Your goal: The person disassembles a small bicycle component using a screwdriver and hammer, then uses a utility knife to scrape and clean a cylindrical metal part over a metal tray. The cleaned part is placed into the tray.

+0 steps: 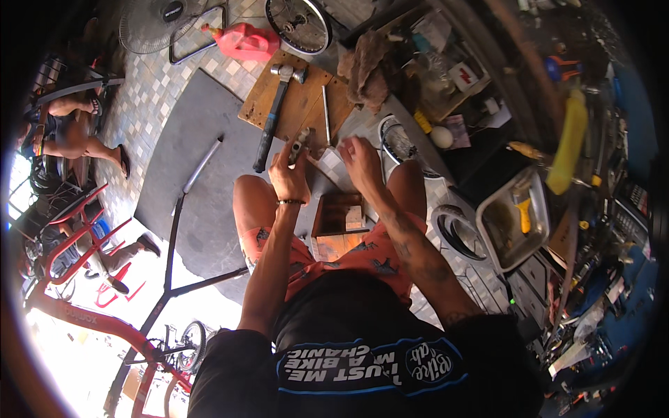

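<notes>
Here, I saw the left hand (289,180) closed around a metal part (300,145) by the near edge of the wooden board (254,104); the right hand (360,161) curled, its hold unclear. The grey mat (185,125) gave leftward room.

Apparently metal part (300,147), wooden board (311,106), smooth plastic jug (247,43), rough cloth (369,68).
</notes>
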